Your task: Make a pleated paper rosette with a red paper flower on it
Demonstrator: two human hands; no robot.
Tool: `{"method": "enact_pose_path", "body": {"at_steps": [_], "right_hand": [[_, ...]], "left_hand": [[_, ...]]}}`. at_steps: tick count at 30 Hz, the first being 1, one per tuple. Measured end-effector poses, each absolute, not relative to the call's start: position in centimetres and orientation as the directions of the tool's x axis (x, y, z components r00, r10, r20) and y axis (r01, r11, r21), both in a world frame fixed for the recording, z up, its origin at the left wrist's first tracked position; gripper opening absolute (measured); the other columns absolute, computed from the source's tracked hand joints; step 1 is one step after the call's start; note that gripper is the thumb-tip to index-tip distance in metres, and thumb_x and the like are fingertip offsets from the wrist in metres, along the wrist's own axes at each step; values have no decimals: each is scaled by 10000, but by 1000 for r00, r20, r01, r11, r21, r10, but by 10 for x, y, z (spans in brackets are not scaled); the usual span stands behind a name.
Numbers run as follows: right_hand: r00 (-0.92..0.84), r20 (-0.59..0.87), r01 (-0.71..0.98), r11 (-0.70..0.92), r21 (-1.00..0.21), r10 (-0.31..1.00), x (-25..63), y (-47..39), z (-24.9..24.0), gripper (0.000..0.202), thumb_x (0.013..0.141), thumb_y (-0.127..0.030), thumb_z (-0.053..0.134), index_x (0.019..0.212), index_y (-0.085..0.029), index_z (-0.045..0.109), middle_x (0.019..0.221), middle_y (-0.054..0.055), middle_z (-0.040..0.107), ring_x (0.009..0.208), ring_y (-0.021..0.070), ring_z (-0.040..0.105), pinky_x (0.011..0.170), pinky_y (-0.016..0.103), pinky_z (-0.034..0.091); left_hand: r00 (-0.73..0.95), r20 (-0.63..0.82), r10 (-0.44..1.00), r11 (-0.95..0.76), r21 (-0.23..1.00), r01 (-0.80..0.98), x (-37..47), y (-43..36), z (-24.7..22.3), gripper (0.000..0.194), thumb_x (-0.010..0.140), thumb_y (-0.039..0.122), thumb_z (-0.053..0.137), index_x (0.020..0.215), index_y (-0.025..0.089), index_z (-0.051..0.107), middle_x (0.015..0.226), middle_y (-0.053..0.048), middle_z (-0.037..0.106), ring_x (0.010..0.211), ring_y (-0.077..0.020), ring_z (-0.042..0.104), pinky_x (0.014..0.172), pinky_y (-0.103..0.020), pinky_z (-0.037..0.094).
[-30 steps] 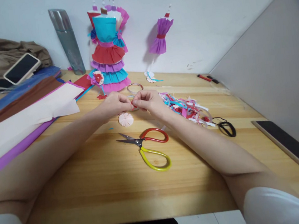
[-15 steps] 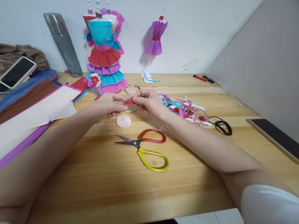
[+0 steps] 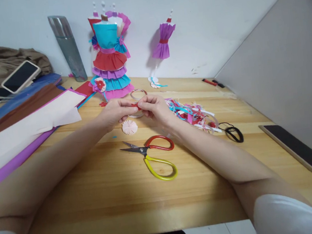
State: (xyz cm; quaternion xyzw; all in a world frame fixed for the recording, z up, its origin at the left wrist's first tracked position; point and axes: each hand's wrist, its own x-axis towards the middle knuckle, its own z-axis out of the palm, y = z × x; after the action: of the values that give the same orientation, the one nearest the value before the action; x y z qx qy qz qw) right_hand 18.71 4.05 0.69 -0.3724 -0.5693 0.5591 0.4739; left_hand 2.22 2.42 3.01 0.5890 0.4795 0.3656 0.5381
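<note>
Between my two hands, near the middle of the table, is a small red paper piece [image 3: 135, 105]. My left hand [image 3: 117, 111] pinches its left side, with thumb and fingers pressed together. The fingertips of my right hand [image 3: 152, 108] close on its right side, so most of the piece is covered. A pale pink pleated paper disc [image 3: 129, 127] lies just below my left hand. Nearer to me rest scissors [image 3: 143, 150] with one red and one yellow handle, blades slightly apart. Tape rings [image 3: 138, 94] lie behind and beneath my hands.
Paper-dressed forms [image 3: 109, 62] and a purple-dressed form [image 3: 161, 41] stand at the back. Paper scraps [image 3: 191, 113] and a black band [image 3: 234, 134] lie right, a tablet [image 3: 300, 149] far right. Paper sheets [image 3: 29, 116], a phone [image 3: 21, 76] and a bottle [image 3: 68, 50] are left.
My left fingers have closed in on the red piece, which shows less between my hands. The whole view has shifted slightly; the scissors and disc lie as before.
</note>
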Motion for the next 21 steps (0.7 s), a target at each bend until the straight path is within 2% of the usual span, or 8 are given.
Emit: {"method": "enact_pose_path", "body": {"at_steps": [1, 3, 5, 7, 10, 13, 21], "right_hand": [[-266, 120, -111, 94, -989, 956, 187, 41, 7, 260, 647, -375, 752, 628, -182, 579, 474, -49, 464, 455, 74, 344, 465, 247, 211], [-251, 119, -124, 90, -988, 961, 187, 42, 7, 268, 646, -381, 754, 627, -186, 572, 466, -51, 453, 461, 78, 339, 473, 250, 218], [-247, 118, -149, 83, -985, 962, 187, 41, 7, 277, 644, -385, 758, 630, -188, 563, 469, -54, 442, 464, 79, 330, 479, 254, 218], [-255, 108, -175, 64, -982, 961, 187, 41, 8, 282, 639, -384, 762, 638, -189, 558, 481, -56, 437, 467, 77, 321, 480, 255, 212], [-266, 83, -199, 30, -979, 960, 186, 39, 9, 288, 621, -383, 772, 645, -193, 558, 489, -56, 440, 473, 79, 316, 471, 251, 202], [-272, 57, -207, -1, -978, 961, 186, 39, 10, 300, 599, -391, 781, 642, -196, 557, 487, -56, 441, 470, 78, 311, 465, 248, 200], [-286, 45, -204, -15, -979, 957, 186, 39, 8, 283, 626, -378, 761, 631, -193, 547, 463, -59, 424, 458, 76, 308, 471, 249, 203]], "left_hand": [[293, -84, 952, 42, 988, 147, 21, 25, 28, 69, 790, 156, 665, 851, 144, 697, 476, 59, 450, 406, -40, 346, 413, -199, 202], [350, -85, 933, 49, 993, 110, 21, 27, 24, 201, 759, 172, 693, 959, 151, 700, 517, 59, 474, 407, -39, 355, 408, -198, 204], [392, -91, 916, 66, 995, 77, 21, 27, 21, 163, 746, 205, 707, 895, 143, 690, 497, 65, 452, 394, -37, 340, 398, -196, 190], [397, -90, 913, 80, 996, 43, 23, 26, 21, 105, 752, 228, 705, 748, 140, 647, 456, 72, 420, 378, -34, 322, 391, -194, 176], [341, -76, 937, 73, 997, 24, 25, 24, 23, 224, 766, 205, 689, 598, 145, 554, 424, 62, 434, 362, -28, 326, 388, -193, 180], [299, -91, 950, 84, 996, 34, 27, 23, 24, 249, 766, 187, 696, 578, 147, 538, 413, 61, 447, 349, -25, 335, 385, -191, 185], [341, -109, 934, 92, 994, 66, 24, 24, 25, 262, 752, 240, 738, 599, 146, 547, 412, 64, 442, 351, -24, 321, 381, -198, 177]]}}
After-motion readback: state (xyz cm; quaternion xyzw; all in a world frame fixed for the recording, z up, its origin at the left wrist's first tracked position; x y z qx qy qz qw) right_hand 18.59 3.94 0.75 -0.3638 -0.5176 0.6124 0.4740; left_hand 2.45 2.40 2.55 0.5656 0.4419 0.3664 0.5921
